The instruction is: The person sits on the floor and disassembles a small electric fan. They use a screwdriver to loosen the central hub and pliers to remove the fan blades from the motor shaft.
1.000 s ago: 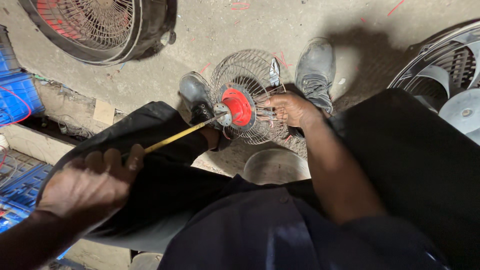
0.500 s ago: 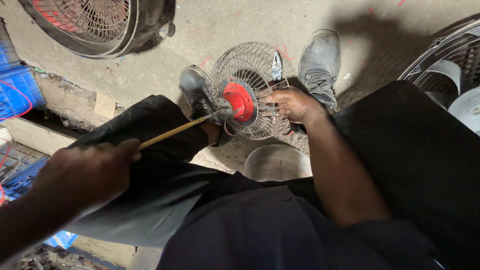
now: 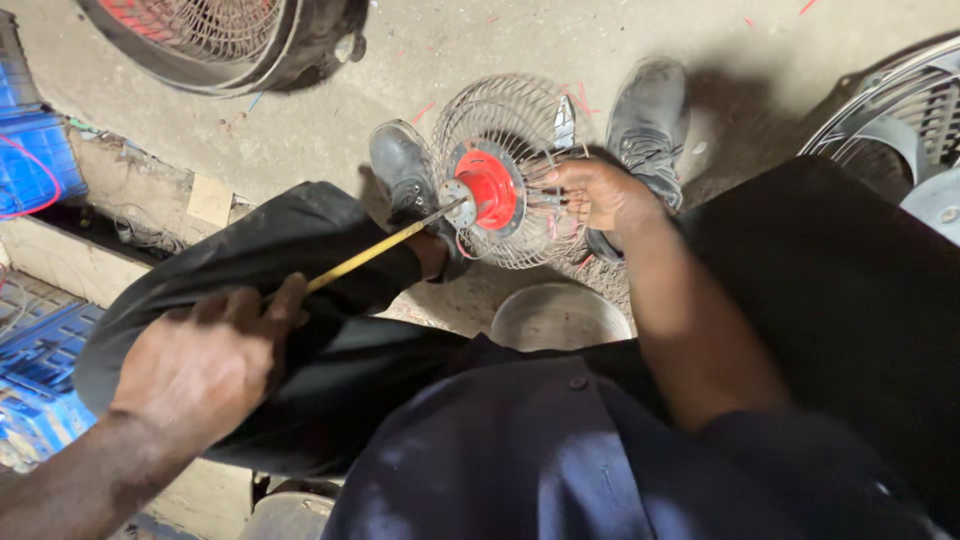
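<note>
**A:** Fan guard [image 3: 505, 170]: where does it lie, and how is it held?

**B:** The round wire fan guard, with a red hub [image 3: 490, 188] at its centre, stands on edge on the concrete floor [image 3: 450, 50] between the person's two grey shoes, the left shoe [image 3: 402, 168] touching one side and the right shoe [image 3: 648, 120] just beside the other. The right hand [image 3: 598, 193] steadies it, fingers curled together and clamped on the wires at the guard's right rim.

**A:** And the other hand?

**B:** The left hand [image 3: 205, 365] lies in the foreground over the dark-trousered left knee, fingers closed around the handle end of a long screwdriver [image 3: 385, 248] with a yellow shaft. The metal tip meets the small silver fitting at the edge of the red hub.

**A:** What surrounds the work?

**B:** A larger fan cage [image 3: 215, 35] with red parts inside lies at the upper left; a chrome fan [image 3: 900, 130] with pale blades shows at the right edge. Blue plastic crates [image 3: 40, 160] stand at the left, and a round pale bowl [image 3: 560, 318] sits on the floor just below the guard.
</note>
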`<action>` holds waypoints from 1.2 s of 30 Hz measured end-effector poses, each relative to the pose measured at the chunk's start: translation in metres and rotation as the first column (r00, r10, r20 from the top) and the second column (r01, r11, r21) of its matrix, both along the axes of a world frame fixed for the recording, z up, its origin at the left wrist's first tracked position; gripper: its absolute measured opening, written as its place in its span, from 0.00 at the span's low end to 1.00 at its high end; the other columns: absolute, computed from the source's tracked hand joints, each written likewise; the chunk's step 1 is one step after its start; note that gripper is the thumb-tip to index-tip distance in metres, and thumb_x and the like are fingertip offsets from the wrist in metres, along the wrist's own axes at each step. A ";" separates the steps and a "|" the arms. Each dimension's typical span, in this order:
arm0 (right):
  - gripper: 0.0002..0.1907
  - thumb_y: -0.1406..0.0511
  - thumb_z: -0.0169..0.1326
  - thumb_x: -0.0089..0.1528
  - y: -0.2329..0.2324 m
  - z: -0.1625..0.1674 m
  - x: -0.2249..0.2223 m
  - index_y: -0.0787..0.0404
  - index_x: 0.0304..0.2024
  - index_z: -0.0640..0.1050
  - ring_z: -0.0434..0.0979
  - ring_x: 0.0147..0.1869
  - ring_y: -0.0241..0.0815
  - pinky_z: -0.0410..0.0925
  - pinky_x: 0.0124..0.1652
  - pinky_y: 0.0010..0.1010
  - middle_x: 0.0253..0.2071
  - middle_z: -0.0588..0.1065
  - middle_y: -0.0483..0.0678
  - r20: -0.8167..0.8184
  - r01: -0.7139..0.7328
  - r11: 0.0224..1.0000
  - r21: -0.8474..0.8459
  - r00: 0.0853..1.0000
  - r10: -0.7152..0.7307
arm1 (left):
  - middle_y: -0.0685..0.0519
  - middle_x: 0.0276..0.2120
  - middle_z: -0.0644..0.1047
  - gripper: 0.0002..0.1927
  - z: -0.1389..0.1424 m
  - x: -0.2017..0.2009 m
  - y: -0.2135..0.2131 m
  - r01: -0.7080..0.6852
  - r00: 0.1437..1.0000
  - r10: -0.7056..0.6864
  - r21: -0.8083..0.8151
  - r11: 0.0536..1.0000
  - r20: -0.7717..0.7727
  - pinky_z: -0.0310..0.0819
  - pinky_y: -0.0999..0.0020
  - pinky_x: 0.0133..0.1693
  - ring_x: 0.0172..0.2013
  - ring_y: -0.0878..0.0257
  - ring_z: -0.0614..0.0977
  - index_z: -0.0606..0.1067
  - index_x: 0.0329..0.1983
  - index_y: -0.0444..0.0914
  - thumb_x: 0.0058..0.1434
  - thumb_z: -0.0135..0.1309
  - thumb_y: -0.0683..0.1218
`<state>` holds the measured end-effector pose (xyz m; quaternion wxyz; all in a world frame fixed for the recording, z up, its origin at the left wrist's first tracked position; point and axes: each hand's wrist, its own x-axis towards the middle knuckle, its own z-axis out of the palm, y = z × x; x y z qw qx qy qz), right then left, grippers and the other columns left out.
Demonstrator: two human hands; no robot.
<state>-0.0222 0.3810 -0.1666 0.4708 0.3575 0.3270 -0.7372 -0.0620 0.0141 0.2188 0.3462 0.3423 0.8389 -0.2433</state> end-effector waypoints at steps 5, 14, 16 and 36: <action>0.16 0.57 0.63 0.48 -0.004 0.010 0.002 0.50 0.39 0.83 0.57 0.29 0.29 0.57 0.33 0.22 0.27 0.63 0.34 -0.016 -0.029 0.999 0.024 0.999 0.029 | 0.51 0.38 0.79 0.31 0.008 0.003 -0.004 -0.119 0.992 0.121 -0.056 0.991 0.038 0.81 0.59 0.28 0.31 0.56 0.85 0.68 0.71 0.52 0.63 0.46 0.51; 0.18 0.55 0.65 0.45 -0.008 0.007 0.007 0.50 0.36 0.79 0.67 0.37 0.32 0.64 0.42 0.24 0.33 0.71 0.37 -0.005 -0.033 0.995 0.097 0.999 0.033 | 0.49 0.39 0.79 0.29 0.016 0.008 -0.004 -0.148 0.989 0.149 -0.016 0.989 0.023 0.81 0.57 0.29 0.31 0.54 0.86 0.71 0.68 0.51 0.62 0.48 0.54; 0.18 0.55 0.65 0.45 -0.008 0.006 0.007 0.51 0.36 0.78 0.67 0.37 0.32 0.65 0.42 0.24 0.34 0.71 0.38 0.008 -0.034 0.994 0.101 0.999 0.033 | 0.49 0.39 0.80 0.29 0.016 0.008 -0.006 -0.143 0.990 0.143 0.000 0.990 0.014 0.81 0.57 0.29 0.31 0.54 0.86 0.71 0.68 0.50 0.61 0.48 0.53; 0.22 0.54 0.65 0.45 -0.006 0.008 0.008 0.53 0.40 0.80 0.64 0.39 0.34 0.62 0.44 0.26 0.37 0.69 0.39 -0.035 -0.062 0.995 0.080 0.997 0.065 | 0.46 0.36 0.82 0.22 0.021 0.002 -0.016 -0.010 0.988 0.044 0.220 0.975 -0.148 0.80 0.55 0.30 0.36 0.50 0.85 0.77 0.56 0.44 0.65 0.50 0.59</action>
